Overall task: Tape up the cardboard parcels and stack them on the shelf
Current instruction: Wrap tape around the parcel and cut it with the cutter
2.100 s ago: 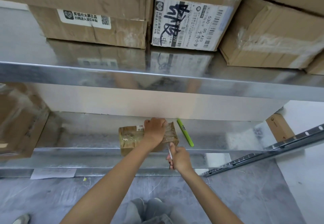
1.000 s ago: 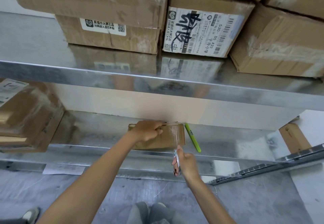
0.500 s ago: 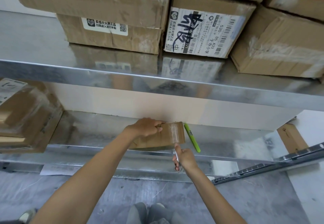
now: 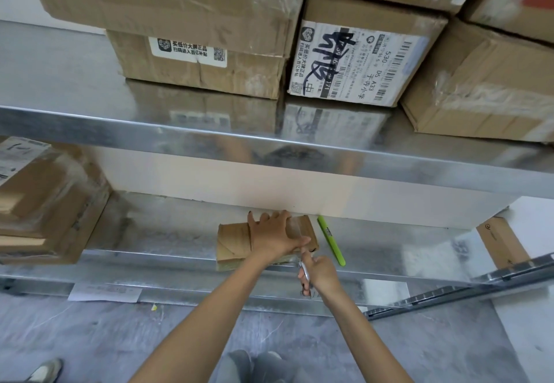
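I see the small cardboard parcel [image 4: 232, 241] lying at the front edge of the lower shelf [image 4: 168, 232], with my left grip [image 4: 274, 234] spread flat on its top, fingers straight and pressing down. My right grip [image 4: 322, 271] is curled tight round a slim silver tool [image 4: 303, 271], its tip at the parcel's near right corner. A green pen [image 4: 331, 240] lies on the shelf just right of the parcel, and taped boxes [image 4: 198, 65] are stacked on the upper shelf [image 4: 209, 134].
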A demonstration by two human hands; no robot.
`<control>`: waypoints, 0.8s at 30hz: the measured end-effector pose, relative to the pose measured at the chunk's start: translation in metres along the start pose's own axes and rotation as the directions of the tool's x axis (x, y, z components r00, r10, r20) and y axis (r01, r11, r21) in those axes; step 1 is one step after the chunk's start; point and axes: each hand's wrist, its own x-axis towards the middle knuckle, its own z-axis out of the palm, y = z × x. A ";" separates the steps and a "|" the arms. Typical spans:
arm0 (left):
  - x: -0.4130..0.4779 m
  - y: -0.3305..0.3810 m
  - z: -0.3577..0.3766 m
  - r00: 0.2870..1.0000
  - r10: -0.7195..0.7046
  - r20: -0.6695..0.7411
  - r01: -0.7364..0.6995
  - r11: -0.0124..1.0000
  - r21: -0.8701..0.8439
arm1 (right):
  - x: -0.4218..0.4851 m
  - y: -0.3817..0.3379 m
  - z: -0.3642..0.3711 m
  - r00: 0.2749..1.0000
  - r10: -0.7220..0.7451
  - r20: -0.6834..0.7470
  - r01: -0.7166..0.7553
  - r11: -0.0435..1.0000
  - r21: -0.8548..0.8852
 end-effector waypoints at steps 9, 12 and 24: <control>0.007 0.001 0.001 0.999 -0.010 -0.047 0.007 0.998 -0.067 | 0.005 0.000 -0.001 0.999 -0.031 0.021 0.032 0.999 -0.043; 0.007 0.001 0.004 0.994 -0.005 -0.113 0.000 0.999 -0.052 | 0.004 -0.001 -0.001 1.000 -0.015 0.022 0.015 0.999 -0.042; 0.028 0.009 0.009 0.966 0.034 -0.257 -0.060 0.994 -0.090 | 0.001 -0.004 0.002 0.998 0.063 -0.015 -0.064 0.998 -0.020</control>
